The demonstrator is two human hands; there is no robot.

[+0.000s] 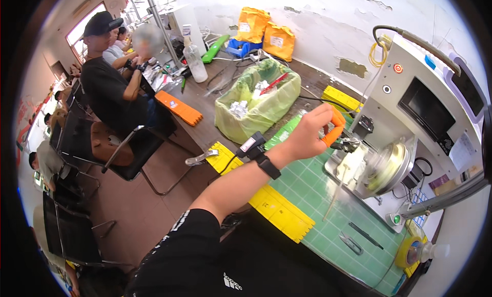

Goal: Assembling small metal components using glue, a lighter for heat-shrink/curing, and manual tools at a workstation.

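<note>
My left hand (309,134) reaches across from the lower left, with orange finger covers (336,124) on thumb and forefinger. Those two fingertips curl together in a pinch beside a small metal fixture (350,143) on the machine; whatever they hold, if anything, is too small to make out. A dark band (268,167) and a small black device (251,145) are strapped round my wrist. Just right of the fixture is a round clear-and-yellowish disc (388,166), mounted on the grey-white machine (410,87). My right hand is out of the picture.
A bin with a yellow-green liner (256,105) stands left of my hand. Yellow ruler-like strips (279,210) edge the green gridded mat (328,194), where tweezers (365,235) lie. A tape roll (408,252) sits lower right. A co-worker (115,76) sits at the left.
</note>
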